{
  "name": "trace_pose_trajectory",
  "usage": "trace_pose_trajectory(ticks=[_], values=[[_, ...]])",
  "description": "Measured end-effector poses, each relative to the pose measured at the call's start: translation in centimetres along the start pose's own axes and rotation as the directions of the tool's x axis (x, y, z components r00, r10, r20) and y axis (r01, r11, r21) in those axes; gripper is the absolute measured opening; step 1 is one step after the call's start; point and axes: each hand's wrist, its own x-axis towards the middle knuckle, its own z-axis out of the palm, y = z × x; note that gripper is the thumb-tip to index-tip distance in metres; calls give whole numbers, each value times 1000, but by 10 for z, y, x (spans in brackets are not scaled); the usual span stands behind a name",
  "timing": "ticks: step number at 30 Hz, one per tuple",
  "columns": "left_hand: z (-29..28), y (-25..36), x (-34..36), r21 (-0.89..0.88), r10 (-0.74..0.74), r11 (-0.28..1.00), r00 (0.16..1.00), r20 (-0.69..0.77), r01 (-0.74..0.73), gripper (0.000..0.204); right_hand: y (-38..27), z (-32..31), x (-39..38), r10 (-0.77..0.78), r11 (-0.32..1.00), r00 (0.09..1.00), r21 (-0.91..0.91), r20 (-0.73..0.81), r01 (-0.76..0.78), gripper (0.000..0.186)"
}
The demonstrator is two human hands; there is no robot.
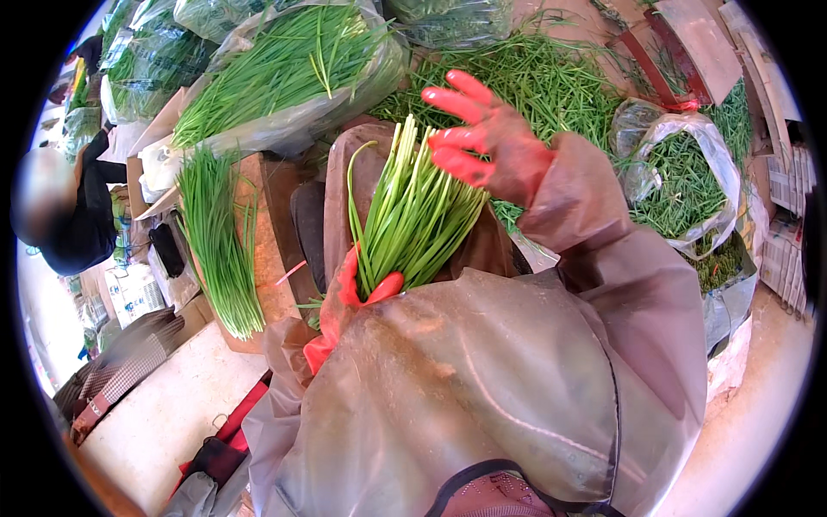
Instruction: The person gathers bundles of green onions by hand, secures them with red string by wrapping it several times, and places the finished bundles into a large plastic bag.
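Note:
A loose bunch of garlic chives (422,220) stands over my lap, its pale cut ends pointing up and away from me. My left hand (345,297), in a red rubber glove, is wrapped round the lower, leafy part close to my apron. Beside the pale ends, on the right, my right hand (495,142) is raised in a wet red glove with its fingers spread, nothing visible held in them. Whether the lower fingers touch the stems I cannot tell. Another chive bunch (215,246) lies on a brown board (271,271) to my left.
Ahead on the left, a plastic-lined box (375,82) holds a big heap of chives. Loose green scraps (543,82) cover the floor ahead. On the right is an open clear bag (728,194) of green scraps. A person in dark clothes (82,215) sits at far left.

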Motion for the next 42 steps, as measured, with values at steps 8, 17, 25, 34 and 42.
trace_pose_trajectory(ticks=[8, 17, 25, 34, 42], values=[[17, 11, -7, -473, -8, 880, 998, 63, 37, 54, -13, 23, -19, 732, -129, 514, 832, 447, -540, 43], [14, 11, 0, -413, 101, 911, 970, 221, 0, 98, 5, 33, -32, 503, 285, 726, 703, 469, -651, 37], [3, 3, 3, -440, 124, 898, 969, 212, -19, 94, 114, -20, -62, 658, 753, 724, 169, -210, -636, 35], [28, 42, -3, -350, 54, 937, 980, 192, 17, 67, 18, 11, -3, 171, 954, 981, 233, 92, -189, 35], [14, 6, 3, -386, 194, 916, 961, 195, -107, 72, 31, 69, -47, 387, 893, 872, 114, 300, -436, 26]])
